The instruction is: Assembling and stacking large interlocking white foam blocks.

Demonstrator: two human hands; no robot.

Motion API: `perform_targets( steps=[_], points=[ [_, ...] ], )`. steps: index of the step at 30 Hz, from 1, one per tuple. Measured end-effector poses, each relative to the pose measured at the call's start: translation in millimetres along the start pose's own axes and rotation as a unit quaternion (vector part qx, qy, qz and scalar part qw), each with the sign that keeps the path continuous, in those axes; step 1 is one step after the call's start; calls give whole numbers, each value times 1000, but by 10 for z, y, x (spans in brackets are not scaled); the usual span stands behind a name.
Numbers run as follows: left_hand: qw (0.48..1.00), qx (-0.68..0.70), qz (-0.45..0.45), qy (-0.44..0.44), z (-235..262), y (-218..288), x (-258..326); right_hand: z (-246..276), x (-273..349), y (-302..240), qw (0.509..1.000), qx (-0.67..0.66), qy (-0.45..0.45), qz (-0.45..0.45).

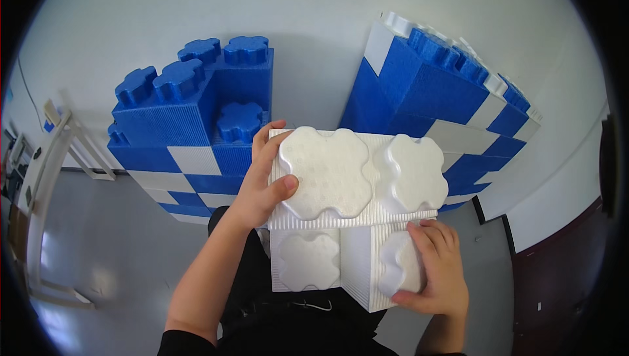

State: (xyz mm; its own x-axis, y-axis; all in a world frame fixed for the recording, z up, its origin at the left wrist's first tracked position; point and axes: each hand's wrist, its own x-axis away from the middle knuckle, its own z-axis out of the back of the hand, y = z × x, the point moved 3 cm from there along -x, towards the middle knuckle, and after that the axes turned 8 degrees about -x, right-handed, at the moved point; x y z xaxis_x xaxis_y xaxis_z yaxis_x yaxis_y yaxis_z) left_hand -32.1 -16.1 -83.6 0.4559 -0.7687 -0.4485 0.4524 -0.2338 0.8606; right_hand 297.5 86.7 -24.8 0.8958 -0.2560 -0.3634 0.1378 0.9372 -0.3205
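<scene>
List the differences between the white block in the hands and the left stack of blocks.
- Colour: the white block is white throughout; the left stack mixes blue and white.
- Support: the white block is held by the left hand and right hand; the left stack stands on the floor.

Both have lobed knobs and ribbed surfaces.
</scene>
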Motion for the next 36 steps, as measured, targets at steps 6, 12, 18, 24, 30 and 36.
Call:
perform_targets(
  steps=[6,12,18,24,30,36],
  points=[
    [1000,19,-5,4,-26,1,36,-37,52,-41,995,-47,79,-29],
    [1000,6,-11,3,-23,-14,53,-24,61,-12,997,-45,66,-19],
    [1000,3,-21,1,-20,-22,58,-34,69,-18,996,-48,73,-19],
    [1000,15,-25,-9,-6,-61,63,-22,52,-55,996,-48,76,-17],
    [1000,7,-27,-8,-16,-64,49,-16,49,-28,996,-50,75,-14],
    [999,0,-33,-4,-11,-79,46,-31,44,-37,996,-50,77,-12]
  ],
)
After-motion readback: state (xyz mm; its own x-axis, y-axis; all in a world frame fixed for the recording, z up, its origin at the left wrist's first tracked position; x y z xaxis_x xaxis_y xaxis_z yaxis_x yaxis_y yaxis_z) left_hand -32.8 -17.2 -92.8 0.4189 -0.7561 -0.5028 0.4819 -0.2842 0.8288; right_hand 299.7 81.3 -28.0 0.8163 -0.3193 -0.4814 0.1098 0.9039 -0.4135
